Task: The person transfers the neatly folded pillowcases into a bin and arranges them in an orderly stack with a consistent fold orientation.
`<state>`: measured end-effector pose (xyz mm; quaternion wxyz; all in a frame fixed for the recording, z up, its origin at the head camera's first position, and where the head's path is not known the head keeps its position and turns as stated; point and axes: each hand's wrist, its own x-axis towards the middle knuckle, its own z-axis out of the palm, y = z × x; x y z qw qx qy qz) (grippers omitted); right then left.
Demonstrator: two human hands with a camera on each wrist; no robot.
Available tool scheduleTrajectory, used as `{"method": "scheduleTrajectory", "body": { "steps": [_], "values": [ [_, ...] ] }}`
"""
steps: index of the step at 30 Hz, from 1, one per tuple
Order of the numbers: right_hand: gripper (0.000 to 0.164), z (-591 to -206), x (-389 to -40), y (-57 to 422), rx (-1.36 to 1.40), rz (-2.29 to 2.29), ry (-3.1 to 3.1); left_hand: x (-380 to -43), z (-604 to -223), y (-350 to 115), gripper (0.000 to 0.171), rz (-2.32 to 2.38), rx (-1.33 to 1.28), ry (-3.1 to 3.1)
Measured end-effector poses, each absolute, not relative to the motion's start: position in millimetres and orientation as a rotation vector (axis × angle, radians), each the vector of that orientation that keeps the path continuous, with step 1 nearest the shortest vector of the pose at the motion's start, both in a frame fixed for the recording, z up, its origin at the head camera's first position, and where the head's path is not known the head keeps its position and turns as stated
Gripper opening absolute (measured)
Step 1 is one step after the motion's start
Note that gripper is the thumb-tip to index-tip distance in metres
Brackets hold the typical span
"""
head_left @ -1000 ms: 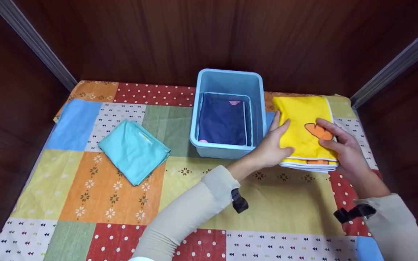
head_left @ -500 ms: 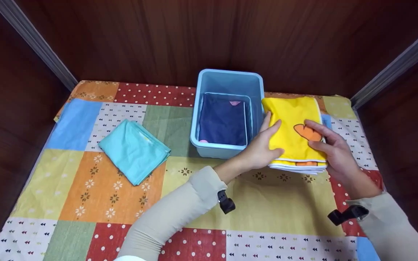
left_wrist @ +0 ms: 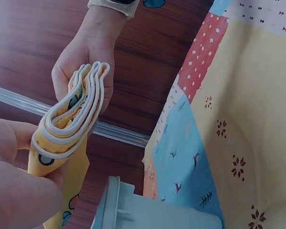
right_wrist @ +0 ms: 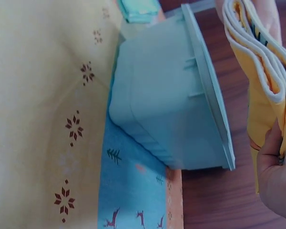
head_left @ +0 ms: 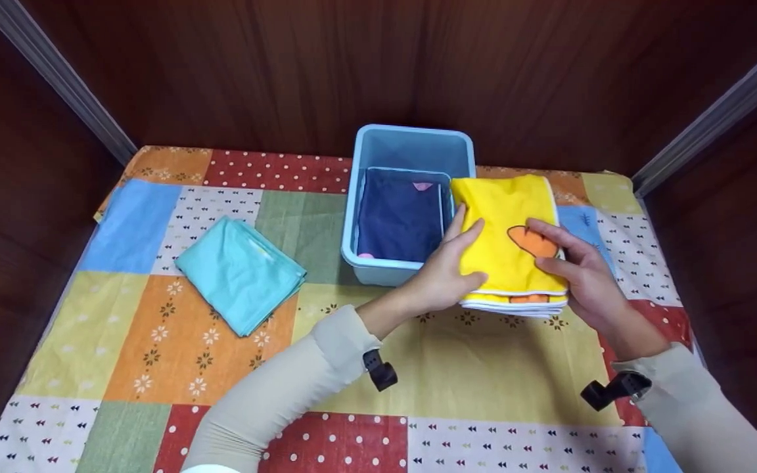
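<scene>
A folded yellow cloth [head_left: 503,236] with white edging and an orange patch is held up between both hands, above the table. My left hand [head_left: 447,269] grips its left side, thumb on the front. On the opposite side my right hand [head_left: 579,276] pinches the edge, fingers over the orange patch. The left wrist view shows the cloth's stacked layers [left_wrist: 71,114] end-on. Just left of it stands a light blue plastic bin [head_left: 413,148], whose right rim the cloth overlaps in the head view. Inside the bin lies a folded navy cloth [head_left: 398,217].
A folded turquoise cloth [head_left: 240,276] lies on the left of the patchwork tablecloth [head_left: 352,355]. Dark wood-look panels [head_left: 273,72] rise behind the table and on both sides, with metal strips at the corners.
Both hands have moved left together with the yellow cloth, bringing it from beside the bin to over its right rim. The bin, navy cloth and turquoise cloth stay in place.
</scene>
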<state>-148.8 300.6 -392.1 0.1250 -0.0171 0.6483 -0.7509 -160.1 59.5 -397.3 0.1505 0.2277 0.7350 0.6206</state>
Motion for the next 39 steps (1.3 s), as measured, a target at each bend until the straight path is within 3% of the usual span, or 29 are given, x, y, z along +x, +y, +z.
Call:
{"method": "scheduleTrajectory", "body": {
  "steps": [39],
  "values": [
    [0.055,-397.8,-149.6,242.3,-0.124,-2.069,1.864,-143.7,-397.7,-9.9,0.08,1.859,0.521,2.087]
  ]
}}
